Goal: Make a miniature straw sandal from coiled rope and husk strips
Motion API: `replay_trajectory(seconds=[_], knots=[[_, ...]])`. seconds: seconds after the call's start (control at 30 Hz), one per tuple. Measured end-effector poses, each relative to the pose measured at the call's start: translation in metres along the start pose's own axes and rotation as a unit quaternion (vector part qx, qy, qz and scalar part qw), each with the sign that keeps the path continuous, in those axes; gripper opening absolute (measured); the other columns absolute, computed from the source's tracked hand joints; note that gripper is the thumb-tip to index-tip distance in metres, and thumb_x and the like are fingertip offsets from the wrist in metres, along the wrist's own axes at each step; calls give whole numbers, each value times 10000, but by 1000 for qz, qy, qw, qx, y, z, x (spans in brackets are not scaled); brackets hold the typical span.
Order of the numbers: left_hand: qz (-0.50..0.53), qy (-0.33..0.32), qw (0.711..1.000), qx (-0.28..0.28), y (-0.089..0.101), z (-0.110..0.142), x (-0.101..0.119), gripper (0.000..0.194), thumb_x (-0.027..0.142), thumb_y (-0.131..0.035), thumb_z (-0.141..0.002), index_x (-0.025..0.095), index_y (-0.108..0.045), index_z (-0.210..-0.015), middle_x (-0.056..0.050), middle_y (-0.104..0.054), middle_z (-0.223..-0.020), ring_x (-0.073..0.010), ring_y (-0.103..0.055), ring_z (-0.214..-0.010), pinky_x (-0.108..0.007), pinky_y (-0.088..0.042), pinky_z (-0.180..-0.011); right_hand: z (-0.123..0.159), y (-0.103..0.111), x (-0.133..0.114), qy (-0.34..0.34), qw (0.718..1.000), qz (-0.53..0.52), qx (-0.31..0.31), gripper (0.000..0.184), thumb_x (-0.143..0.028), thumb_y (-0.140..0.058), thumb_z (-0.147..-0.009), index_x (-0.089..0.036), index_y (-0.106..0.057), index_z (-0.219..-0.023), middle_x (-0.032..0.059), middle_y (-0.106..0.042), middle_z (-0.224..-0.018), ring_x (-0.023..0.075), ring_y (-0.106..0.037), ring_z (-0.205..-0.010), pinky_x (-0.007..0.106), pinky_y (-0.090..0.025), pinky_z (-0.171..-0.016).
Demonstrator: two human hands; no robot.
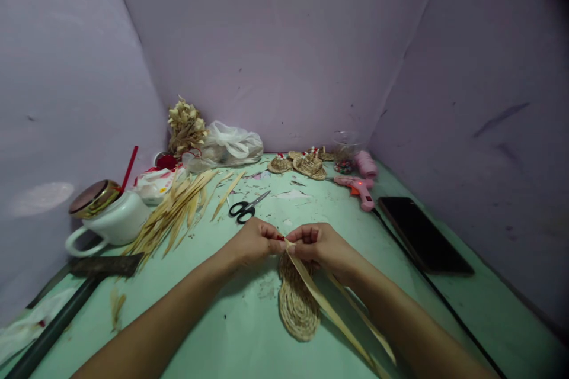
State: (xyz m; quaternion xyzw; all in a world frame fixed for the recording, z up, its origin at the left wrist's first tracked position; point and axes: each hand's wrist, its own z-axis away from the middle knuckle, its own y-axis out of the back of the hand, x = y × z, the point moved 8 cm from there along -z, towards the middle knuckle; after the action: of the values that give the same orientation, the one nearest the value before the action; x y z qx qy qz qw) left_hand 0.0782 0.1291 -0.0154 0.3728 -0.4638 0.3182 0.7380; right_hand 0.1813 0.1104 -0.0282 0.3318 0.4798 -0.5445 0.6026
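My left hand (259, 241) and my right hand (315, 244) meet at the middle of the table, fingertips nearly touching. Between the left thumb and fingers sits a small cluster of red beads (280, 238). My right hand pinches the end of a pale dried leaf strip (326, 305), whose long tails trail down to the lower right. Below the fingers lies a coiled woven straw piece (299, 308) shaped like a slipper sole; its upper end is partly hidden by the hands. Beyond my left hand are black-handled scissors (246, 209), partly open.
A pink glue gun (359, 187), phone (424, 234) and pink thread spool (365, 164) stand right. Woven pieces with beads (306, 164) lie at the back. Left are dried strips (178, 207), a white mug (118, 219), a hammer (66, 311) and a plastic bag (231, 143).
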Motion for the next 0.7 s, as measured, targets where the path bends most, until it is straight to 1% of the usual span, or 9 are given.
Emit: replay_trajectory(seconds=[0.1,0.2,0.27,0.37,0.5,0.6,0.7], knots=[[-8,-17,1000,-18,-4,2,3,232,279,-618,-575,135,-467,-474,74,-297,-429,-45,-209,-442,-216,-139,-431,0,-1,-2,17,1000,18,-2,193,-164,-707,-453,-128,-571,-584,-50,-523,-442,62,-452,-419,188,-336,-431],[-25,-18,999,-18,-4,3,5,226,277,-593,-583,137,-458,-469,72,-294,-432,-49,-212,-449,-221,-147,-441,1,-2,-4,30,999,46,2,147,-179,-677,-487,-135,-560,-564,-42,-528,-448,73,-465,-424,197,-348,-438],[-50,-10,999,7,-2,3,4,189,260,-575,-576,133,-482,-472,64,-318,-429,-54,-233,-450,-221,-171,-445,2,1,-3,29,997,68,24,133,-179,-666,-499,-135,-558,-563,-42,-521,-442,76,-462,-416,200,-349,-432],[-75,7,995,62,2,1,1,134,219,-544,-548,129,-501,-459,53,-354,-422,-61,-262,-448,-219,-198,-444,3,2,-2,20,995,82,49,124,-178,-669,-501,-131,-571,-562,-37,-515,-427,75,-448,-398,198,-332,-407],[-66,8,992,109,4,-1,-3,110,165,-496,-524,134,-479,-420,51,-353,-401,-64,-282,-441,-210,-207,-435,7,0,-3,11,995,83,63,109,-210,-644,-552,-136,-578,-508,-33,-489,-376,64,-398,-349,190,-278,-357],[-56,-2,988,146,7,0,-2,113,148,-480,-528,129,-507,-420,45,-382,-400,-70,-320,-447,-200,-239,-437,10,0,-1,-18,995,67,76,169,-234,-596,-588,-154,-542,-450,-31,-481,-347,73,-392,-313,204,-293,-341],[-33,1,984,175,9,2,-1,129,153,-483,-536,133,-516,-413,49,-387,-369,-66,-332,-396,-198,-248,-410,12,-1,-2,-23,994,61,91,122,-188,-597,-559,-146,-550,-454,-31,-502,-360,65,-388,-329,198,-296,-357]])
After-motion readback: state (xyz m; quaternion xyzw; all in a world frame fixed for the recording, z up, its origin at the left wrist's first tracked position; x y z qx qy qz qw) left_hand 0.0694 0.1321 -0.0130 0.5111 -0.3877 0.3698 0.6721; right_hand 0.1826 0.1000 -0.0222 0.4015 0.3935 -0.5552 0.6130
